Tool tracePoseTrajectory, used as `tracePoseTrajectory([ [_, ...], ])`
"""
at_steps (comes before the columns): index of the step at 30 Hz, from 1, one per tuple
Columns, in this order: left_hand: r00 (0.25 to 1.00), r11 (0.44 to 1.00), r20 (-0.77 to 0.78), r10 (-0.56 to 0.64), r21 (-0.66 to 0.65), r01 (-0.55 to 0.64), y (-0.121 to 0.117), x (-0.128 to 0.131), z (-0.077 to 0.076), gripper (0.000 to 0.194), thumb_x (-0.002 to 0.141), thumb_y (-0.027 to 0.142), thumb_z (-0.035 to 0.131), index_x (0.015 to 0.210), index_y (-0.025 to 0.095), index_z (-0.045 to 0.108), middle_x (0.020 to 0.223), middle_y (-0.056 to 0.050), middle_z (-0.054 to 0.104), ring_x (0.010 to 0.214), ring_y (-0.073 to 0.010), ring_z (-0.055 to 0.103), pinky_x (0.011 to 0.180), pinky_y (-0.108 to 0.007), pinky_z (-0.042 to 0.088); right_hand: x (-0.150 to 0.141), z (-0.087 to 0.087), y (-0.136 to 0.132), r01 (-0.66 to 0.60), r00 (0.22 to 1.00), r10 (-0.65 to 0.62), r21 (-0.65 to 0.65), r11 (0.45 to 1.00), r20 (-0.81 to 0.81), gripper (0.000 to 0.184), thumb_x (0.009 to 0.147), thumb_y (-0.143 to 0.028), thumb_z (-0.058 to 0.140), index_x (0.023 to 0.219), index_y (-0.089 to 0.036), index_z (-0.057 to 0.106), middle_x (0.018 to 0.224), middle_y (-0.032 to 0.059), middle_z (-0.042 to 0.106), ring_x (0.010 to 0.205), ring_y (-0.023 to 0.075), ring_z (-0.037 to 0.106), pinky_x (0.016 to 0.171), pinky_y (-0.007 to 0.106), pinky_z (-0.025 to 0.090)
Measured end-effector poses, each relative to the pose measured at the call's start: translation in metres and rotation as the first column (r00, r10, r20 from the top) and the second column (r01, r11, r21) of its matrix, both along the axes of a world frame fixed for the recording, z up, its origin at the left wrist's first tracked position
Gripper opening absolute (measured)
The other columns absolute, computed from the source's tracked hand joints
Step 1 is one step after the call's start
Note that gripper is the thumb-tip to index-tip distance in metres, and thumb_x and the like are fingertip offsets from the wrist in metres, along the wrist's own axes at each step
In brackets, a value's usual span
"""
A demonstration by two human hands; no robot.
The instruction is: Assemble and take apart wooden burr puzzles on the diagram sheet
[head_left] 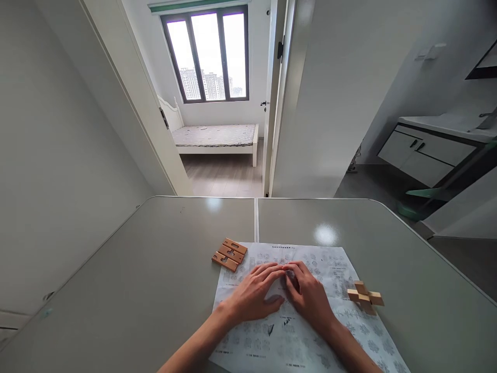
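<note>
"Leftmost?"
"Wooden blocks (pixel 230 254), on a corner of the paper (pixel 297 339)."
"Next?"
"Left hand (pixel 257 291), lying loose on the paper, touching the right hand (pixel 310 294), whose grip I can't tell."
"Far right?"
"Wooden cross (pixel 364 298), at the paper's edge."

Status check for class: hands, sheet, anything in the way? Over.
Left hand and right hand palm-down on printed sheet, fingertips close. Sheet partly covered by both. Slotted wooden pieces overlap its far left corner, wooden cross its right edge.

Sheet (pixel 294 343) white, grey printed figures; slotted blocks (pixel 230 254) brown; wooden cross (pixel 364 298) tan.
</note>
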State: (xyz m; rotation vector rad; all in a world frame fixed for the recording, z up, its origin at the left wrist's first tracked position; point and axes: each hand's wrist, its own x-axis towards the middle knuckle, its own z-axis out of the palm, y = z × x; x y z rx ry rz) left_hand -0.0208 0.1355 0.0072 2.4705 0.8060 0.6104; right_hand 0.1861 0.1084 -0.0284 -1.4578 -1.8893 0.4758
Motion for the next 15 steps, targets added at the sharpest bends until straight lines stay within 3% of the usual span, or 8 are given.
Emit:
tracePoseTrajectory([
  [15,0.999,0.999,-0.026,0.031,-0.017,-0.032,0.0030,0.0009,-0.0051,0.068,0.087,0.015,0.069,0.151,0.029,0.048,0.152,-0.006,0.062,0.148,-0.0260,0.051,0.125,-0.047,0.042,-0.0001,0.0052,-0.0003,-0.005,1.000,0.005,0.013,1.000,0.002,0.024,0.106,-0.029,0.043,0.111,-0.024,0.066,0.116,0.0088,0.069,0.087,0.0219,0.076,0.074,0.032,0.063],
])
